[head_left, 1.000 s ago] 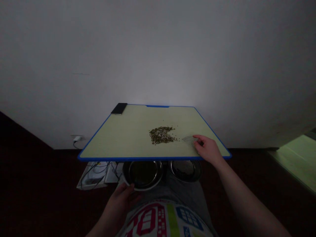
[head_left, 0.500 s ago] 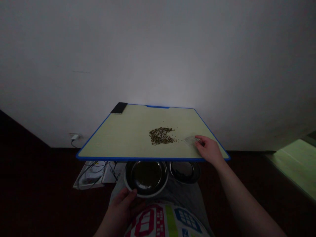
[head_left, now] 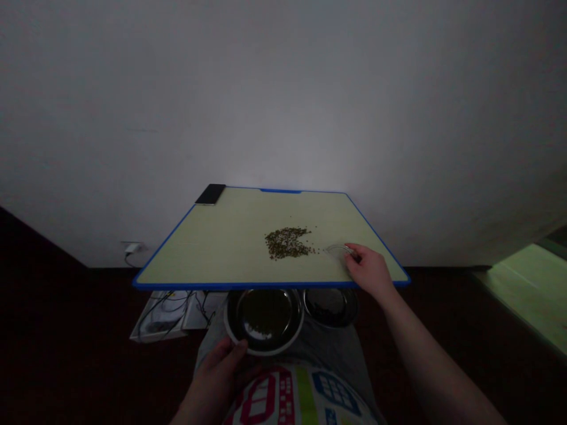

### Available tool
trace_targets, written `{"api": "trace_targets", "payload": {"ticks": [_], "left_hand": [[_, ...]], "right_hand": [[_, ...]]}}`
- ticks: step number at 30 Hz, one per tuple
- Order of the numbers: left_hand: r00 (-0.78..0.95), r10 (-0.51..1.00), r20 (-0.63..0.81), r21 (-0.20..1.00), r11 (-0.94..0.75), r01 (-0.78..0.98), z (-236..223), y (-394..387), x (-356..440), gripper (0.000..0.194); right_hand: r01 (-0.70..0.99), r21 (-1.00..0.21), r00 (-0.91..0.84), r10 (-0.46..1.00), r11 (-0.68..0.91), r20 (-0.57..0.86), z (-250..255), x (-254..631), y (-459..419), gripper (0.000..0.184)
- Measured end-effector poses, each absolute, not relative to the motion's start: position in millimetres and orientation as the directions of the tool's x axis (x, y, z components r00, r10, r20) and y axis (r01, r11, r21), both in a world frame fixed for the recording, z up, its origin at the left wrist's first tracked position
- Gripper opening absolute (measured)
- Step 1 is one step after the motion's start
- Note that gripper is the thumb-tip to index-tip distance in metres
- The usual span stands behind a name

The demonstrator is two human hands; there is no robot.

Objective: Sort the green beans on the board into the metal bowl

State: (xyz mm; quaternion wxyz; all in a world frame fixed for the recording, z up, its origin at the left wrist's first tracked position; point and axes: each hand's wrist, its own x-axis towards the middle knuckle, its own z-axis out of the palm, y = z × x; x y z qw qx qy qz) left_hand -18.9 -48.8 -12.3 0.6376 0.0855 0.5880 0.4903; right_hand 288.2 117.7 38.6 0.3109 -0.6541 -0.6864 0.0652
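My right hand (head_left: 370,268) is closed on a thin, clear, curved piece of plastic (head_left: 335,249) at the right of the pale board (head_left: 225,248). What exactly that piece is, I cannot make out. Just left of it, small brown-green grains (head_left: 287,243) lie in a loose, spread-out pile, a few stray ones near the plastic. Below the board's front edge, my left hand (head_left: 221,363) grips the near left rim of a metal bowl (head_left: 290,342). This bowl rests over my lap and has a dark greenish content; its far rim is hidden under the board.
A second metal bowl (head_left: 352,321) stands to the right, partly under the board. On the board's far left corner lies a black phone (head_left: 211,194). A white box with cables (head_left: 159,330) is on the floor at left, below a plugged-in charger (head_left: 133,249). Behind rises a wall (head_left: 283,94).
My right hand has moved slightly left with the clear plastic piece, nearer the grains. The whole view has shifted a little. My left hand stays on the bowl's rim.
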Motion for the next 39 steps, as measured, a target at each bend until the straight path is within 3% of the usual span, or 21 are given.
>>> {"api": "trace_targets", "payload": {"ticks": [4,15,26,39], "left_hand": [[-0.065,0.742,-0.667,0.63,0.515,-0.581,-13,-50,-21,0.007],[-0.06,0.719,-0.693,0.593,0.52,-0.614,-15,-48,-21,0.006],[-0.076,0.735,-0.674,0.632,0.519,-0.576,-14,-48,-20,0.008],[-0.096,0.748,-0.656,0.651,0.498,-0.573,-20,-49,-21,0.014]], "right_hand": [[0.862,-0.485,0.041,0.935,0.146,0.353,40,289,119,0.04],[0.857,-0.484,-0.027,0.951,0.18,0.308,42,290,132,0.039],[0.848,-0.474,-0.079,0.941,0.238,0.33,43,288,145,0.036],[0.82,-0.473,-0.237,0.944,0.321,0.229,49,297,167,0.037]]}}
